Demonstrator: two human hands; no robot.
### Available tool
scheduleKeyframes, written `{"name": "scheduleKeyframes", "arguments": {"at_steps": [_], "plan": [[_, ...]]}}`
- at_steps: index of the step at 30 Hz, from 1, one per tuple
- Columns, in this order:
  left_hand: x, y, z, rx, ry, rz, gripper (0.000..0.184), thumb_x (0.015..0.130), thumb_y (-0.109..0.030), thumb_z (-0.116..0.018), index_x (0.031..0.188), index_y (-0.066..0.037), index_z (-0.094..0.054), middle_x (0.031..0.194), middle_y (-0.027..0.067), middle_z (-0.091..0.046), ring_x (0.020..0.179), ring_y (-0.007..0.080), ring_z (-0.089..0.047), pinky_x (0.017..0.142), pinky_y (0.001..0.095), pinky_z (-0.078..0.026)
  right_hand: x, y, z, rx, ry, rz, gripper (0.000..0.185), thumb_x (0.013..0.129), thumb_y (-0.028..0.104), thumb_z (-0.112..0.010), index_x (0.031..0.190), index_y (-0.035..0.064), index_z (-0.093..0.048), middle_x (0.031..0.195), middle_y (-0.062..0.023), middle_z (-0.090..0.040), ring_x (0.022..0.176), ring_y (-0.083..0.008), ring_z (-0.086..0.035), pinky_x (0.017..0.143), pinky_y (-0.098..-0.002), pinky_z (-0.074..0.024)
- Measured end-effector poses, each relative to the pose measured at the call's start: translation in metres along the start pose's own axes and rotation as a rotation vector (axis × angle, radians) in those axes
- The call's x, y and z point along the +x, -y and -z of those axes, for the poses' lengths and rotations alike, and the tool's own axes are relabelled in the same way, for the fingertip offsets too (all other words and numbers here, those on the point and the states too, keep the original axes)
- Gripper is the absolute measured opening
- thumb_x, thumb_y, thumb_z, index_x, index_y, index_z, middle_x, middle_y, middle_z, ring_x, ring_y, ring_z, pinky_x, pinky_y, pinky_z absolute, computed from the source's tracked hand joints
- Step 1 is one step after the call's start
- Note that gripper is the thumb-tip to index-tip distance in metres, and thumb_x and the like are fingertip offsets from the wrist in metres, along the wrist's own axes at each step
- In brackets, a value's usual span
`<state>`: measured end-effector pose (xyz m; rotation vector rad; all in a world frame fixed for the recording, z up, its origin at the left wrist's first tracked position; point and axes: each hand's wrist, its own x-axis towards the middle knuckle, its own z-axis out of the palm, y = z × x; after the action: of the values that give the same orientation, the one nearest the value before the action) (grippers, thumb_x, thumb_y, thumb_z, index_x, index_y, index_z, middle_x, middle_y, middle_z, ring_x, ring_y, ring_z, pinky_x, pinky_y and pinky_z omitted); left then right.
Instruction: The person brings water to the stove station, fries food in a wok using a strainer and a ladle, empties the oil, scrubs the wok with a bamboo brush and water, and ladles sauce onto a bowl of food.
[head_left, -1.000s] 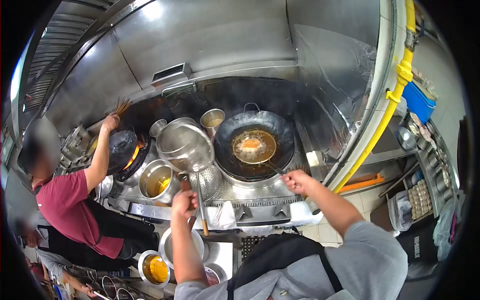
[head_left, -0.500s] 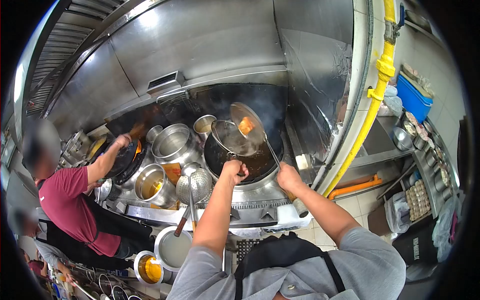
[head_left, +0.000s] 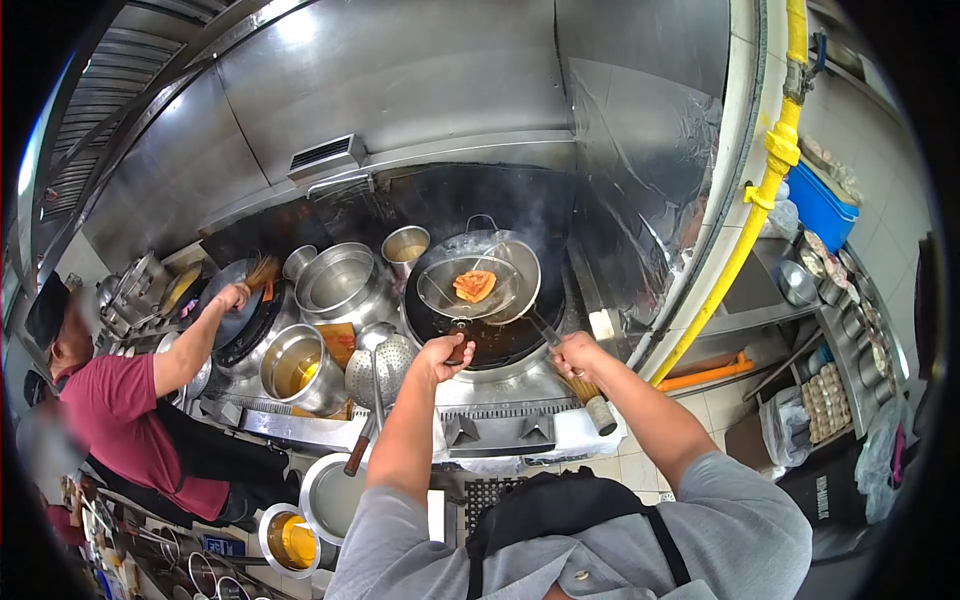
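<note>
My left hand (head_left: 444, 358) is closed round the dark handle of a wire strainer (head_left: 440, 290) held over the wok. A browned, orange piece of food (head_left: 475, 286) lies in this strainer. My right hand (head_left: 577, 355) grips the handle of a larger round strainer (head_left: 527, 262), which is right behind and partly under the first one. Below both is the black wok (head_left: 500, 345) with dark oil in it. A bamboo brush (head_left: 590, 398) sits just below my right hand, at the stove's front edge.
To the left are a pot of yellow oil (head_left: 300, 370), a metal pot (head_left: 338, 283) and a perforated ladle (head_left: 382, 370). A co-worker (head_left: 135, 420) holds a bamboo brush over another wok (head_left: 235, 300). A yellow pipe (head_left: 735, 270) runs down on the right.
My left hand has moved from the left side to the wok, now with a strainer. The food has been lifted from the oil and passed from the right strainer into the left one.
</note>
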<state>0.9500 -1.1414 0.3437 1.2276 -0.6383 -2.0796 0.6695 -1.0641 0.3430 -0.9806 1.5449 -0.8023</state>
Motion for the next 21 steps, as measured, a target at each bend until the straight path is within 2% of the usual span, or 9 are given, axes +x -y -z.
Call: {"name": "scheduleKeyframes", "arguments": {"at_steps": [2,6,9,10,13,15,17,20,21], "plan": [[0.003,-0.001,0.007,0.041,-0.028,0.019,0.022,0.094,-0.024,-0.046,0.096,-0.003,-0.049,0.079,0.0085,-0.059,0.065,0.0146,-0.057,0.058,0.0251,-0.050,0.013,-0.009,-0.007,0.468,0.251,-0.259,0.011,0.084,0.004,-0.043,0.075,0.0038,-0.049,0.051,-0.0005,-0.043,0.035,-0.0082,-0.035,0.032,-0.0224,-0.0269],[0.003,-0.008,0.015,0.282,-0.229,0.064,0.040,0.089,-0.040,-0.051,0.091,0.000,-0.055,0.078,0.0126,-0.061,0.069,0.0231,-0.061,0.059,0.0287,-0.053,0.017,-0.012,-0.027,0.580,0.287,-0.379,0.008,0.086,0.005,-0.044,0.079,0.0039,-0.048,0.054,0.0012,-0.042,0.039,-0.0057,-0.035,0.034,-0.0205,-0.0284],[-0.001,-0.007,0.020,1.104,-0.567,-0.256,0.052,0.081,-0.040,-0.057,0.082,0.012,-0.061,0.080,0.0222,-0.063,0.062,0.0317,-0.065,0.047,0.0390,-0.053,0.010,-0.027,-0.029,0.528,0.331,-0.353,0.009,0.089,0.010,-0.046,0.085,0.0024,-0.049,0.062,-0.0034,-0.052,0.042,-0.0082,-0.044,0.036,-0.0214,-0.0358],[-0.008,-0.004,0.021,1.105,-0.566,-0.248,0.052,0.081,-0.040,-0.057,0.082,0.012,-0.061,0.080,0.0222,-0.063,0.062,0.0317,-0.065,0.047,0.0390,-0.053,0.004,-0.028,-0.031,0.448,0.306,-0.320,0.012,0.090,0.014,-0.047,0.088,0.0018,-0.049,0.068,-0.0062,-0.056,0.044,-0.0100,-0.048,0.038,-0.0223,-0.0394],[-0.012,0.004,0.034,1.439,-0.601,-0.280,0.050,0.077,-0.039,-0.060,0.088,0.009,-0.062,0.086,0.0243,-0.064,0.081,0.0345,-0.064,0.074,0.0400,-0.051,-0.053,-0.013,-0.014,0.528,0.312,-0.357,0.036,0.094,0.029,-0.044,0.109,-0.0033,-0.046,0.085,-0.0145,-0.062,0.054,-0.0159,-0.057,0.043,-0.0256,-0.0454],[-0.024,0.029,0.054,1.400,-0.873,-0.916,0.046,0.078,-0.036,-0.061,0.095,0.006,-0.062,0.083,0.0219,-0.064,0.082,0.0347,-0.062,0.080,0.0427,-0.046,-0.081,-0.013,0.002,0.502,0.263,-0.453,0.048,0.094,0.036,-0.041,0.118,-0.0050,-0.045,0.083,-0.0146,-0.062,0.055,-0.0163,-0.057,0.044,-0.0271,-0.0451],[-0.075,0.039,0.043,1.186,-0.848,-1.105,0.035,0.078,-0.027,-0.062,0.094,0.004,-0.060,0.077,0.0182,-0.062,0.071,0.0352,-0.059,0.071,0.0410,-0.047,-0.086,-0.075,0.056,0.426,0.485,-0.436,0.049,0.093,0.038,-0.042,0.114,-0.0047,-0.051,0.071,-0.0104,-0.059,0.052,-0.0140,-0.053,0.041,-0.0272,-0.0419],[-0.118,0.093,0.060,0.829,-0.622,-0.901,0.021,0.082,-0.018,-0.063,0.078,0.002,-0.058,0.061,0.0066,-0.055,0.055,0.0168,-0.052,0.053,0.0310,-0.042,-0.115,-0.163,0.121,0.325,0.711,-0.566,0.042,0.092,0.037,-0.047,0.098,-0.0020,-0.062,0.055,-0.0040,-0.051,0.047,-0.0108,-0.046,0.038,-0.0257,-0.0354],[-0.143,0.108,0.054,0.749,-0.563,-0.595,0.020,0.083,-0.018,-0.062,0.076,0.001,-0.060,0.056,0.0017,-0.051,0.050,0.0086,-0.046,0.047,0.0267,-0.038,-0.131,-0.183,0.129,0.277,0.612,-0.669,0.041,0.093,0.035,-0.045,0.100,-0.0025,-0.061,0.054,-0.0043,-0.050,0.045,-0.0110,-0.045,0.036,-0.0251,-0.0331]]}}
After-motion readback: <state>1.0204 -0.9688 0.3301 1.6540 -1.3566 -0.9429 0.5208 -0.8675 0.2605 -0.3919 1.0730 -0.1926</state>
